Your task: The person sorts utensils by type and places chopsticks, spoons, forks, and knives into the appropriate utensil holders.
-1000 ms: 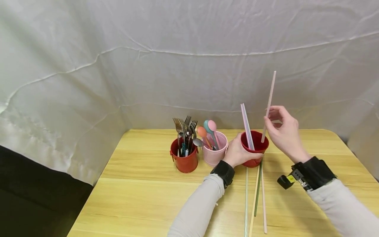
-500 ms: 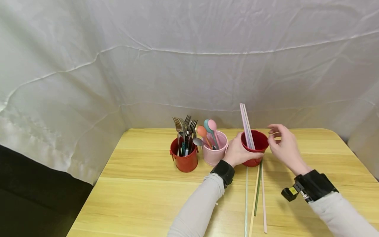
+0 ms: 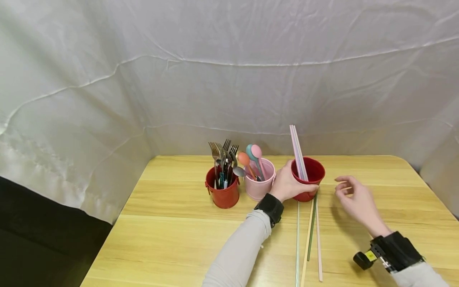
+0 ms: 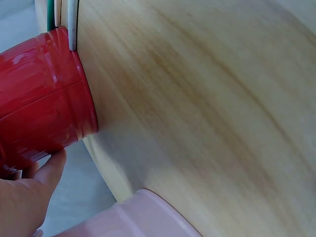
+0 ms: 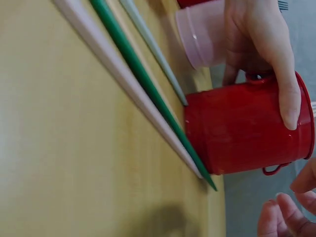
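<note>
My left hand [image 3: 287,185] grips a small red metal bucket [image 3: 316,170] from its left side, the thumb lying across the front below the rim. Several pale pink and lilac chopsticks [image 3: 299,153] lean to the left inside it. In the left wrist view, my left fingers [image 4: 52,170] lie against the bucket's wall. To the right of the bucket, my right hand [image 3: 360,203] hovers over the table with fingers loosely bent and nothing in them. In front of the bucket lie a pink chopstick [image 3: 319,247], a green chopstick [image 3: 311,237], a beige chopstick [image 3: 307,247] and a pale green chopstick [image 3: 298,243].
Left of my left hand stands a pink bucket [image 3: 256,191] with spoons [image 3: 244,159] in it. Beside that, another red bucket [image 3: 224,198] holds several forks [image 3: 215,151]. The wooden table [image 3: 172,239] ends at the back against a pale cloth [image 3: 229,99].
My right hand has let go of a pink chopstick, which now stands in the red bucket with the others. The hand has moved down and to the right. My left hand has stayed put.
</note>
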Available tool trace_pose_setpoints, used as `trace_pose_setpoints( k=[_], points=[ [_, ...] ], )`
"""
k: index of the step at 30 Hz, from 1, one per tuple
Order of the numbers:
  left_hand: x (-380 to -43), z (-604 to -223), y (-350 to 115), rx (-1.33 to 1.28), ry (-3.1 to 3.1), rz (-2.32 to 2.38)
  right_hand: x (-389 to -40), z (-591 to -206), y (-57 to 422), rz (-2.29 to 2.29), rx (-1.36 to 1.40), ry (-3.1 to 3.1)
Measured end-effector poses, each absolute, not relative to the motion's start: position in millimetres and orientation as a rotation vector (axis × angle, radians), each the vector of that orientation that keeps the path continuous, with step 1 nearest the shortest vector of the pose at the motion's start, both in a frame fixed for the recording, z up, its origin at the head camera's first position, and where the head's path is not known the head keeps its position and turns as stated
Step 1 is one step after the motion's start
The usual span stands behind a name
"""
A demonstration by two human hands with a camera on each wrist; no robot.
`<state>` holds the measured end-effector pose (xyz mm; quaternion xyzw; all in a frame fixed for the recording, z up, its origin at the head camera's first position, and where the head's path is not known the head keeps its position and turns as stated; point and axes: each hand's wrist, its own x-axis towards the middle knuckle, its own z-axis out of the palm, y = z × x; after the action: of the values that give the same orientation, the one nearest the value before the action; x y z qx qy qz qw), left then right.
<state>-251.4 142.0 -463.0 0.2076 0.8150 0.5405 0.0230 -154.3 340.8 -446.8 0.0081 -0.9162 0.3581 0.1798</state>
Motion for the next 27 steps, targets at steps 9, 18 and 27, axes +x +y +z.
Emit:
trace_pose_setpoints(
  k=[9,18,27],
  points=[
    [-251,-462,142,0.629,2.531,1.662,-133,-463,335,1.054,0.166,-2.766],
    [-251,-461,142,0.62,2.532,1.658,-115,-471,321,1.033,0.33,-2.881],
    [-251,-461,142,0.629,2.534,1.652,-105,-477,307,0.979,0.58,-2.931]
  ],
)
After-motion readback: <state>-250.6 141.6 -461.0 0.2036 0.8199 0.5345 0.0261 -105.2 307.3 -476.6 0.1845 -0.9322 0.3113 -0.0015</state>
